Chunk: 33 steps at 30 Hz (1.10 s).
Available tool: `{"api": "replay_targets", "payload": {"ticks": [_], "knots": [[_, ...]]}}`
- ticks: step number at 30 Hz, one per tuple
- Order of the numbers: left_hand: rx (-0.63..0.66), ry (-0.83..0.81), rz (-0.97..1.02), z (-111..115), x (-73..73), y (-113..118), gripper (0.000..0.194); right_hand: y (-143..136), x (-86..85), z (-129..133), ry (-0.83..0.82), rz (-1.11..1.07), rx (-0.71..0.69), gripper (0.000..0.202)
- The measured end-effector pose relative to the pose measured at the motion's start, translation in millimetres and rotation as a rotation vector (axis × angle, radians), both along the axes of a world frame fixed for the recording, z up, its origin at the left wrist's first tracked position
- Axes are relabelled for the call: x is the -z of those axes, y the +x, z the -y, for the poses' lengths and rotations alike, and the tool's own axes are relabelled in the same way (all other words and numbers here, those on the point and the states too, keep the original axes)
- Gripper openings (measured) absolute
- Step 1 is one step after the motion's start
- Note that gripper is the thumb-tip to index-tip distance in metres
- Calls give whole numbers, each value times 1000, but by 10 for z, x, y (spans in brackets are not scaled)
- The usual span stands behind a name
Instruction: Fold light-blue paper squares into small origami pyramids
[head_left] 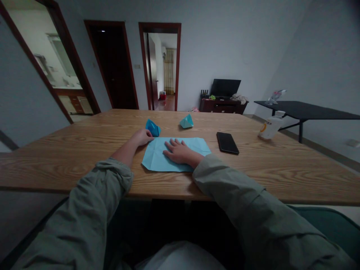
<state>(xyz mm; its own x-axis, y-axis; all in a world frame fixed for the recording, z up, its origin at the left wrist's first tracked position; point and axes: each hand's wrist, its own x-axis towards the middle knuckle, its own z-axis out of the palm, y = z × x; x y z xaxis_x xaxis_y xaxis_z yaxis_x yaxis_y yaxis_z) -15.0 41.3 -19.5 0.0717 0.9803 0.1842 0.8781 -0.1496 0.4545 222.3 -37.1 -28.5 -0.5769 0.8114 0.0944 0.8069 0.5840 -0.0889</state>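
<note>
A creased sheet of light blue paper (pixel 157 159) lies flat on the wooden table in front of me. My right hand (pixel 180 152) rests on its middle, palm down with the fingers spread. At the sheet's far left corner is my left hand (pixel 143 137), its fingers drawn together at the paper's edge; whether they pinch the corner is hard to see. Just beyond the left hand stands a darker blue folded paper piece (pixel 153 128). A lighter blue folded paper piece (pixel 186 122) sits farther back, near the middle.
To the right of the sheet lies a black phone (pixel 227 143). A white bottle-like container (pixel 271 126) stands farther right on the wooden table (pixel 92 150). Behind are a black side table (pixel 306 109) and a screen (pixel 225 88) on a dark cabinet.
</note>
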Motion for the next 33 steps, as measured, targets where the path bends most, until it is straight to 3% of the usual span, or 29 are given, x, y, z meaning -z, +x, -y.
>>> {"api": "replay_targets", "payload": {"ticks": [5,17,22,33], "knots": [[3,-5,-10,-27,12,-10,20,-243,-67,334,29,-23,-323,65],[3,6,-1,-23,4,-25,21,-327,-177,566,23,-139,-612,60],[-16,4,9,-15,-20,-6,22,-397,-192,600,49,-327,-556,56],[-19,-5,3,-60,30,-30,21,-403,-177,579,82,-377,-391,57]]}}
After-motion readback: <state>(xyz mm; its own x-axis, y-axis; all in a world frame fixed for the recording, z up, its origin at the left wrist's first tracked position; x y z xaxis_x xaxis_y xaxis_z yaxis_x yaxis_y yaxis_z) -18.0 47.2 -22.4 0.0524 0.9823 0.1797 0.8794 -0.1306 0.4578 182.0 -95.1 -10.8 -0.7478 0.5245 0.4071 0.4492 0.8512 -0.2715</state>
